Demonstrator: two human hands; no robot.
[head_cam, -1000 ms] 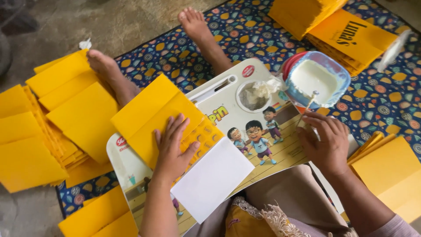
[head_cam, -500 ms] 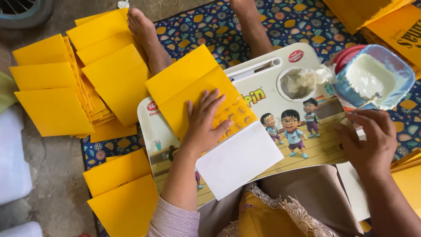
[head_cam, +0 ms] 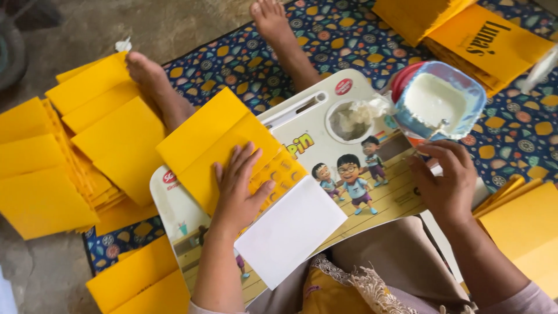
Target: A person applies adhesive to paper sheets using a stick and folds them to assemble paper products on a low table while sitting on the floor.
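A folded yellow paper (head_cam: 218, 145) lies on a lap tray with cartoon children on it (head_cam: 349, 174). The left hand (head_cam: 238, 189) rests flat on the yellow paper, fingers spread wide, pressing it down and gripping nothing. A white sheet (head_cam: 290, 229) sticks out from under the yellow paper, just below the hand. The right hand (head_cam: 447, 177) is at the right edge of the tray, fingers curled together near a thin stick; it is not clear whether they pinch it. Just above that hand sits a clear tub of white paste (head_cam: 439, 104). More yellow papers lie in a pile on the left (head_cam: 75, 157) and another on the right (head_cam: 523, 227). Two bare feet (head_cam: 151, 78) rest on a dark patterned mat (head_cam: 349, 35).
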